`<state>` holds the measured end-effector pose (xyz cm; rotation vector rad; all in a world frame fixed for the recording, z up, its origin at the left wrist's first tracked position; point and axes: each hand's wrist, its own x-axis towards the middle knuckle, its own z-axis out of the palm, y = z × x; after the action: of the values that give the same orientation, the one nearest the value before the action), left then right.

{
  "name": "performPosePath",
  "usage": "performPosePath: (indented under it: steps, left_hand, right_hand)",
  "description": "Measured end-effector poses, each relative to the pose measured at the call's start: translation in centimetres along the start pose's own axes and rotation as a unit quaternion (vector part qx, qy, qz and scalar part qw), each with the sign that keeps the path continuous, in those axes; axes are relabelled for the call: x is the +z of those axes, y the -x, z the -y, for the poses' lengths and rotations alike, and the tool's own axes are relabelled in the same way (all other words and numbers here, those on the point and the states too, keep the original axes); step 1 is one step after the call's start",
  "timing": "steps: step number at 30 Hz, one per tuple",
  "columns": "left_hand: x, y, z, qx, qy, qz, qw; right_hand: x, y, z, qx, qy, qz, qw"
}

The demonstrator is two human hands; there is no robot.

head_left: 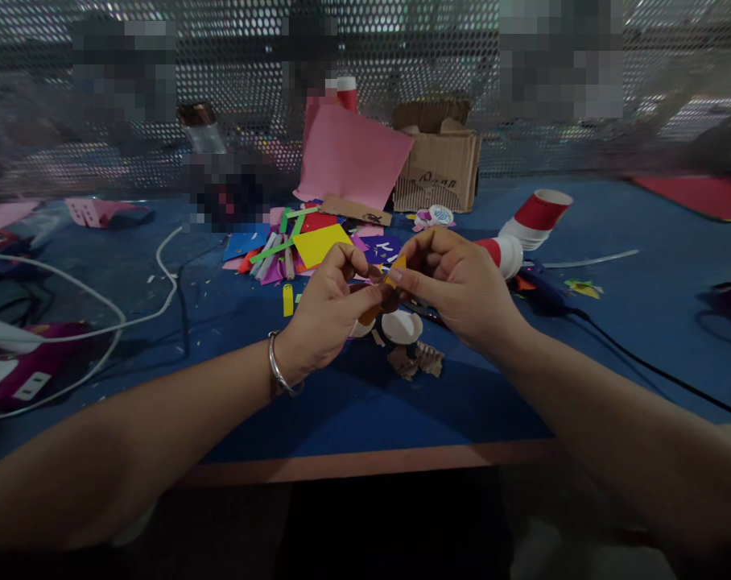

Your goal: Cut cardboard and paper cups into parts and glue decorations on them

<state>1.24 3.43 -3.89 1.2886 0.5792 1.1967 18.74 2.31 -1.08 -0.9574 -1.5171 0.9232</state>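
Observation:
Between my two hands is a small orange-yellow paper piece (397,267), pinched at both ends above the table. My left hand (329,310), with a silver bangle at the wrist, grips its lower end between thumb and fingers. The upper end is held by the thumb and index finger of my right hand (456,282). Just below lie a white round cup-like piece (402,326) and torn brown cardboard scraps (423,360). A small yellow strip (288,300) rests left of my left hand. My fingers partly hide the paper's middle.
Coloured paper sheets (323,244) and strips are heaped behind my hands. Beyond stand a pink sheet (353,157) and a cardboard box (436,169). Red-and-white paper cups (538,217) and a dark glue gun (540,288) with a black cord lie right; a white cable (115,310) curls left.

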Motion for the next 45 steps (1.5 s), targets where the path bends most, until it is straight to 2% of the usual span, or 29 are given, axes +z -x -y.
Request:
performPosePath:
  steps: [15,17,19,21,22,26,30,32,33,34,36,39,42,44,45]
  left_hand:
    - [-0.2,-0.1,-0.3,0.036,-0.062,0.011,0.997]
    - [-0.3,-0.2,-0.3,0.051,-0.086,0.012,0.995]
    - [-0.5,-0.2,-0.3,0.096,-0.145,0.010,0.985]
    - [-0.9,-0.1,-0.4,0.178,-0.240,0.004,0.954]
    - [-1.1,0.0,-0.5,0.228,-0.295,0.000,0.928]
    - [-1.8,0.0,-1.1,0.399,-0.471,0.021,0.787]
    - [-2.4,-0.3,-1.6,0.483,-0.548,0.046,0.681]
    - [-2.5,-0.4,-1.7,0.512,-0.561,0.047,0.648]
    - [-2.5,-0.4,-1.7,0.518,-0.561,0.045,0.644]
    - [-2.5,-0.4,-1.7,0.515,-0.558,0.041,0.650]
    - [-2.6,-0.5,-1.5,0.492,-0.540,0.017,0.682]
    - [-3.1,-0.9,-0.9,0.410,-0.485,-0.055,0.771]
    - [-3.9,-1.6,-0.5,0.238,-0.430,-0.099,0.865]
    - [-4.1,-1.8,-0.6,0.114,-0.434,-0.078,0.890]
    - [-4.0,-1.8,-0.7,0.068,-0.454,-0.051,0.887]
  right_hand:
    - [-0.4,-0.1,0.5,0.000,0.023,0.027,0.999]
    - [-0.4,-0.1,0.4,0.004,0.026,0.028,0.999]
    - [-0.5,-0.2,0.3,0.004,0.032,0.024,0.999]
    - [-0.7,-0.2,0.0,-0.004,0.035,0.016,0.999]
    - [-0.8,-0.2,0.0,-0.009,0.035,0.011,0.999]
    - [-1.1,-0.2,0.0,-0.014,0.041,-0.001,0.999]
    - [-0.9,-0.1,0.5,0.036,-0.024,0.013,0.999]
    - [-0.8,-0.1,0.6,0.071,-0.068,0.027,0.995]
    - [-0.7,-0.1,0.7,0.082,-0.083,0.032,0.993]
    - [-0.7,-0.1,0.7,0.087,-0.091,0.035,0.991]
    - [-0.8,-0.2,0.7,0.086,-0.094,0.034,0.991]
    - [-1.2,-0.6,0.5,0.073,-0.078,0.019,0.994]
    - [-1.8,-1.0,0.3,0.057,-0.054,-0.013,0.997]
    - [-2.3,-1.2,0.2,0.050,-0.043,-0.036,0.997]
    - [-2.5,-1.3,0.2,0.049,-0.040,-0.047,0.997]
